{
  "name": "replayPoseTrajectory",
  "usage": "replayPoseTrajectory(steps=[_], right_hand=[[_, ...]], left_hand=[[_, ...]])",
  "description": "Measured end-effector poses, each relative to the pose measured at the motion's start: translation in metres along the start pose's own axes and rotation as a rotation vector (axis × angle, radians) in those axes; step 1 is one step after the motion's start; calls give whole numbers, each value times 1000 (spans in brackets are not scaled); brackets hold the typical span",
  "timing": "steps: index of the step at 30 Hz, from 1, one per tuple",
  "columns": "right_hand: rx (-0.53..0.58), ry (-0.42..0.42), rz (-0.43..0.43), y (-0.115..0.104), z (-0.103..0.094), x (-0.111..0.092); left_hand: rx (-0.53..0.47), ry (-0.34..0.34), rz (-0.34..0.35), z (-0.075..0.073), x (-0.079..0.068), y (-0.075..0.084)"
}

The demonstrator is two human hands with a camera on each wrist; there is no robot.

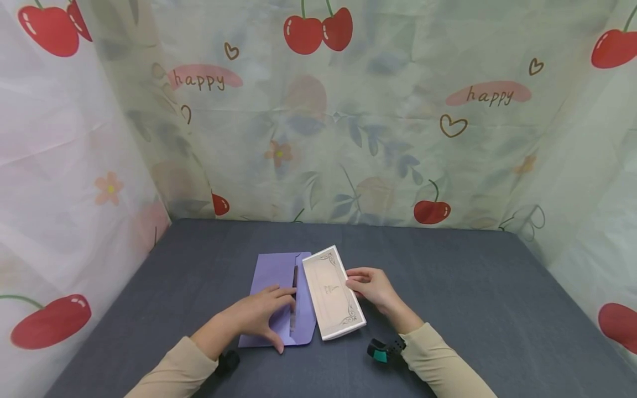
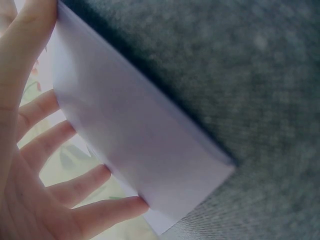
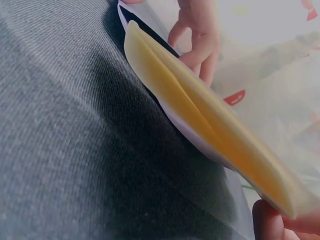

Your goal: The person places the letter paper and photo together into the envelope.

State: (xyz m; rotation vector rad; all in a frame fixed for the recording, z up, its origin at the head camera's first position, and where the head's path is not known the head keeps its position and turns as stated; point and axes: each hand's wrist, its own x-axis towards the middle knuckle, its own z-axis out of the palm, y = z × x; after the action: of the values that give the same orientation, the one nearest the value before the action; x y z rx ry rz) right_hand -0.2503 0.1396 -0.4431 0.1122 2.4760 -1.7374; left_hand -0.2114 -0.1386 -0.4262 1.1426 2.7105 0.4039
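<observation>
A purple envelope [image 1: 269,271] lies on the dark table, its flap side turned right and a dark slit showing along its opening. My left hand [image 1: 264,309] rests over the envelope with fingers spread. Its fingertips touch the edge of the opening, and the thumb reaches the near edge. My right hand [image 1: 373,287] pinches a cream folded card [image 1: 325,293] by its right edge, thumb against fingers. Scrollwork and a small tower print decorate the card's front. Tilted, the card overlaps the envelope's flap in the head view. From the right wrist view, the card's yellowish inner fold [image 3: 200,115] shows slightly parted.
A dark tabletop [image 1: 448,265] spreads around the hands. Behind it and at both sides hangs a printed curtain [image 1: 373,110] with cherries and hearts. A black strap device with a teal patch [image 1: 380,354] shows at my right wrist.
</observation>
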Motion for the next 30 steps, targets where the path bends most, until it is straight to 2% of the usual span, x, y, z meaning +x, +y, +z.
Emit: replayPoseTrajectory(steps=[18, 30], right_hand=[[8, -9, -20, -5, 11, 1], [31, -6, -39, -7, 17, 3]], left_hand=[[-12, -4, -6, 1, 0, -1], [13, 20, 24, 2, 0, -2]])
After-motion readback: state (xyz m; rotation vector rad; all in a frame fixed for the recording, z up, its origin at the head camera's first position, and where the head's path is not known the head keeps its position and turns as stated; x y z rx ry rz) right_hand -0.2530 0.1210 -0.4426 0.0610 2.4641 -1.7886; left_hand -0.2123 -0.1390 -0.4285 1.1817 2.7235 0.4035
